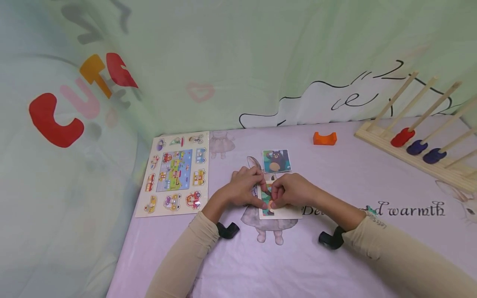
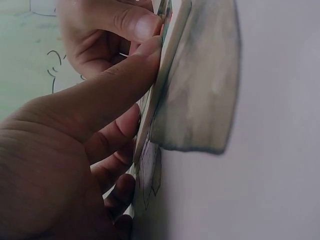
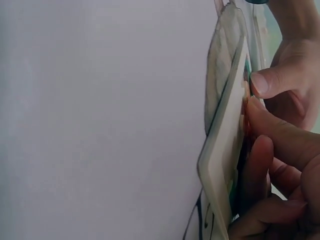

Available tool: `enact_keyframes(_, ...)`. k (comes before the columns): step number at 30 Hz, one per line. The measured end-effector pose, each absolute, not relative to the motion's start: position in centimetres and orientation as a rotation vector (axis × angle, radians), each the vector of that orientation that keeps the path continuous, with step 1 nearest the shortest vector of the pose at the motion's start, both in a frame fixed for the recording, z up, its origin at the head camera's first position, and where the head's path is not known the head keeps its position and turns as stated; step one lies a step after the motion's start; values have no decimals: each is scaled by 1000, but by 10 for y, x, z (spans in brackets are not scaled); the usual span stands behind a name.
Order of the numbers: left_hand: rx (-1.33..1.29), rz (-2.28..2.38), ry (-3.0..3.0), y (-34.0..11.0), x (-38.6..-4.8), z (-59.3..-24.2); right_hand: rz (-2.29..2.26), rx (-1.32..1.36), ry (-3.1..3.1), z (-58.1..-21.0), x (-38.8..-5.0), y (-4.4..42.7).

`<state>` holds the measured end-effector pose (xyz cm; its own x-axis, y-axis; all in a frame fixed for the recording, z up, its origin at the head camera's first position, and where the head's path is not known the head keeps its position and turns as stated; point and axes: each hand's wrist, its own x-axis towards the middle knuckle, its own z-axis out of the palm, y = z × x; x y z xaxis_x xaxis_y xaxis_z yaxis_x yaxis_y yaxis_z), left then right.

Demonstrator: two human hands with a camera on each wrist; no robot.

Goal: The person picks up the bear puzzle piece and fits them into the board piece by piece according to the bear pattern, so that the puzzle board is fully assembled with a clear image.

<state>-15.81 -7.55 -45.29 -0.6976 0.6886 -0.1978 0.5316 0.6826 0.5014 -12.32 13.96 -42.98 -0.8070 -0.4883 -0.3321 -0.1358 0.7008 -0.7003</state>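
A small flat puzzle board [image 1: 290, 213] lies in front of me, its left part covered by a coloured picture and its right part bare and cream. My left hand [image 1: 246, 186] rests over its left side, thumb straight against the picture, other fingers near the far edge. From the right, my right hand [image 1: 294, 190] curls its fingers and pinches a small puzzle piece [image 1: 271, 206] at the picture's edge; the fingers hide most of it. The thumb tips nearly meet there. Just beyond the board lies a square bear picture card [image 1: 276, 160]. The right wrist view shows the board's pale edge [image 3: 215, 162].
A wooden peg puzzle with vehicles [image 1: 203, 186] lies to the left. An orange block with a curved notch [image 1: 324, 139] sits at the back. On the right stands a wooden rod rack [image 1: 421, 159] with red and blue beads. Printed curtains border the cloth-covered table [image 1: 275, 273].
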Motion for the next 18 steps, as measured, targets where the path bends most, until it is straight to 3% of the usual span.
enact_keyframes(10,964,610,2517,-75,-158,-452,-1033,-551,2362,-429,-124,157)
enact_keyframes(18,950,635,2517,-76,-157,-452,-989,-442,2466,-416,-119,181)
